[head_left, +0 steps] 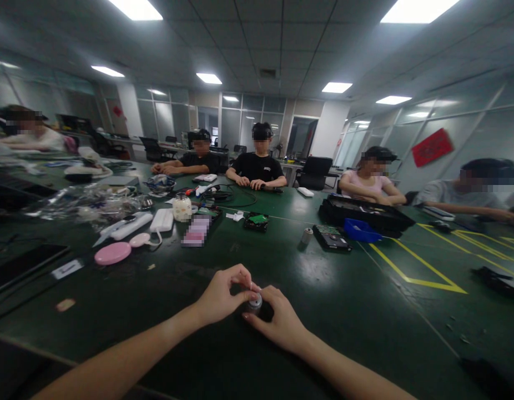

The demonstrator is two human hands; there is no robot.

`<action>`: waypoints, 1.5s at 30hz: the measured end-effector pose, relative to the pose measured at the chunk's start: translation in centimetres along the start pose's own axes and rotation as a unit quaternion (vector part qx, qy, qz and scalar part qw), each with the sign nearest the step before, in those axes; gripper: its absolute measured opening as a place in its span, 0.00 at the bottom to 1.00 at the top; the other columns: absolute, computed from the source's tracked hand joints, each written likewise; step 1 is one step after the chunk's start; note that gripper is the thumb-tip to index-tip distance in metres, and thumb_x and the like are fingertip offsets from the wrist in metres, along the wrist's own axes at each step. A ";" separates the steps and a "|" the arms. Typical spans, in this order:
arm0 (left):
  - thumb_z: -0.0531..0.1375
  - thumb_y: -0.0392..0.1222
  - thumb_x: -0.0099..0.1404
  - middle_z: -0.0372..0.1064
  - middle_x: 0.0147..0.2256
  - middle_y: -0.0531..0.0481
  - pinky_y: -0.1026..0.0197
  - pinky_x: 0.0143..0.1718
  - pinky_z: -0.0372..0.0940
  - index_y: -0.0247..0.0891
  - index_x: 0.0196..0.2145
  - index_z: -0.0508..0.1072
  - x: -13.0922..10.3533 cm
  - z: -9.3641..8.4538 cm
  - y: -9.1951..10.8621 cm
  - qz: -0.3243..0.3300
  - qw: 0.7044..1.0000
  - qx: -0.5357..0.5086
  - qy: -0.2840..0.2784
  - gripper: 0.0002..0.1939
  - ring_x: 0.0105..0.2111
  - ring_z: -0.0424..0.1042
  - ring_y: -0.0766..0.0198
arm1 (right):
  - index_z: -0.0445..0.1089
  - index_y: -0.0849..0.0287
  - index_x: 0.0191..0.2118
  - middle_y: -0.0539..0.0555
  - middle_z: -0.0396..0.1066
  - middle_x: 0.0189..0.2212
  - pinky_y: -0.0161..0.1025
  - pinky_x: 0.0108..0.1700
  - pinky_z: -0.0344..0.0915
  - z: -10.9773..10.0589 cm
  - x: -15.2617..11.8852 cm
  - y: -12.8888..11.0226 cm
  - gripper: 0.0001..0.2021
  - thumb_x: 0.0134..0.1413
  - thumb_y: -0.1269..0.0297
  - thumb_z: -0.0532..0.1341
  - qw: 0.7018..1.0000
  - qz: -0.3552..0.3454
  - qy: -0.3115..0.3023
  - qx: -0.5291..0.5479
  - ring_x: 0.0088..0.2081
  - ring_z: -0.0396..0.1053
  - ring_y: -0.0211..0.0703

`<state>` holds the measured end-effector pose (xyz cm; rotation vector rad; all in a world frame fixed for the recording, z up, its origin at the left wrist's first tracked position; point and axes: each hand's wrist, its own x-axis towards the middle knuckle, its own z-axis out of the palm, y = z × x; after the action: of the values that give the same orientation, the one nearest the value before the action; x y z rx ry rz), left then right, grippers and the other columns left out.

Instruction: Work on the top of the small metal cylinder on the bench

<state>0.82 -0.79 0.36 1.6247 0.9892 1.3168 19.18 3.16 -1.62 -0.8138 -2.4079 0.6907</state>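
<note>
A small silver metal cylinder (255, 304), perhaps a small motor, stands upright on the green table close in front of me. My right hand (280, 319) curls round its right side, with the thumb near its base and the fingers at its far side. Over its top edge my left hand (224, 295) is closed in a pinch, thumb and index fingertips close together. Whatever lies between those left fingertips is too small to make out. A similar silver cylinder (306, 236) stands farther off, beside a hard drive (331, 238).
Ahead lie a green circuit board (257, 221), a glass jar (182, 208) and a pink round case (112, 253). Clear plastic bags (94, 205) heap up at left. A blue tray (362, 230) sits by a black case (365, 214) at right. Several people sit around the table.
</note>
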 end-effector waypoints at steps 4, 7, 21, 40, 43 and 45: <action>0.66 0.34 0.59 0.75 0.34 0.49 0.58 0.42 0.68 0.37 0.34 0.66 -0.1 -0.1 -0.1 0.031 0.999 0.019 0.014 0.11 0.37 0.75 0.60 | 0.71 0.60 0.43 0.56 0.71 0.36 0.44 0.44 0.63 -0.2 0.0 -0.3 0.14 0.51 0.61 0.66 1.000 0.002 -0.002 0.006 0.40 0.67 0.49; 0.65 0.34 0.59 0.75 0.35 0.48 0.58 0.42 0.68 0.37 0.36 0.67 -0.1 -0.1 0.1 0.041 0.999 0.028 0.004 0.10 0.37 0.74 0.60 | 0.71 0.60 0.43 0.55 0.71 0.37 0.44 0.45 0.62 -0.2 0.0 -0.3 0.13 0.51 0.62 0.66 1.000 -0.002 0.001 0.012 0.40 0.67 0.49; 0.57 0.29 0.60 0.73 0.36 0.48 0.62 0.40 0.67 0.36 0.40 0.71 -0.7 -0.1 1.3 0.105 0.976 0.184 -0.050 0.10 0.37 0.73 0.61 | 0.70 0.59 0.37 0.54 0.70 0.34 0.42 0.42 0.64 -0.2 -0.1 -0.3 0.09 0.50 0.64 0.66 1.000 0.005 0.002 -0.003 0.38 0.67 0.48; 0.69 0.40 0.56 0.74 0.36 0.51 0.58 0.43 0.62 0.40 0.33 0.74 0.0 -0.5 0.8 0.064 0.963 0.258 0.040 0.09 0.40 0.72 0.57 | 0.72 0.58 0.43 0.55 0.72 0.38 0.45 0.46 0.63 -0.4 -0.1 -0.5 0.13 0.51 0.62 0.66 1.000 0.004 -0.006 0.014 0.42 0.67 0.49; 0.68 0.41 0.57 0.76 0.36 0.52 0.58 0.45 0.62 0.40 0.31 0.74 0.2 -0.9 0.9 0.047 0.969 0.244 0.020 0.06 0.39 0.73 0.58 | 0.72 0.58 0.45 0.55 0.72 0.39 0.44 0.47 0.63 -0.5 -0.1 -0.6 0.14 0.51 0.61 0.66 1.000 0.011 -0.010 0.017 0.42 0.67 0.49; 0.68 0.42 0.58 0.76 0.34 0.52 0.58 0.46 0.62 0.40 0.33 0.74 0.3 -1.0 1.0 0.039 0.976 0.213 0.004 0.07 0.38 0.74 0.58 | 0.73 0.58 0.45 0.55 0.72 0.39 0.44 0.47 0.63 -0.6 -0.1 -0.8 0.15 0.51 0.61 0.66 1.000 0.012 -0.009 0.017 0.42 0.67 0.49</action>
<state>-0.04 -0.80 1.55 1.9960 1.2893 1.2175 19.27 2.77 -0.76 -0.8278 -2.3998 0.7484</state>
